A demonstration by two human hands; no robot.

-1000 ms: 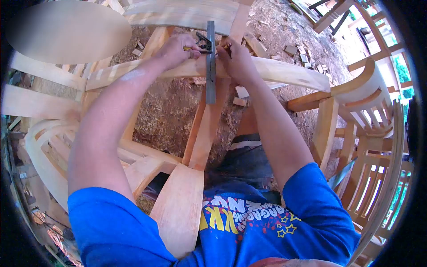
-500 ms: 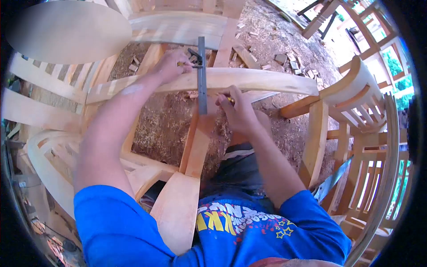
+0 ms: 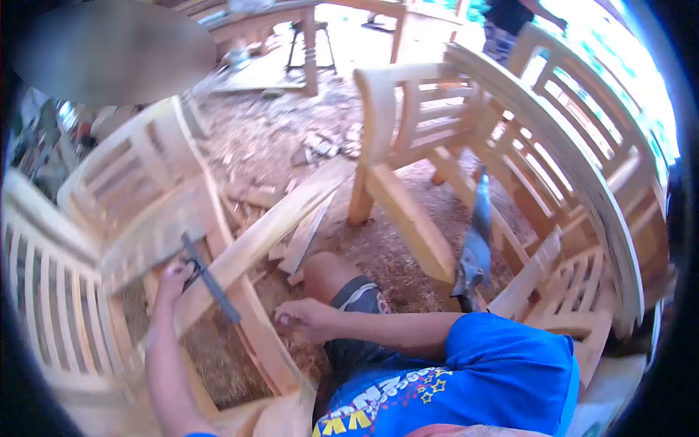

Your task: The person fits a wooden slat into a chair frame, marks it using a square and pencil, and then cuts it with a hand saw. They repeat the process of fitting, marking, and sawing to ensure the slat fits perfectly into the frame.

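A long curved wooden board (image 3: 269,218) runs diagonally across an unfinished chair frame. Across its lower part lies a dark metal square (image 3: 211,280) with a long straight blade. My left hand (image 3: 173,280), its fingers closed, grips the head of this square at the board's left edge. To the right of the board, my right hand (image 3: 302,319) is closed in a pinch near my knee, apart from the board. Whatever lies between its fingers is too blurred to make out.
Slatted chair frames (image 3: 73,291) stand at the left, with more chairs (image 3: 419,109) at the right. A handsaw (image 3: 477,240) is upright by a chair leg. Wood offcuts (image 3: 320,146) litter the shavings-covered ground. Another person (image 3: 502,29) is at the top right.
The view has swung to the right, bringing the saw and another person into sight. Board and square now appear lower left and slanted. My right hand has moved away from the square's blade.
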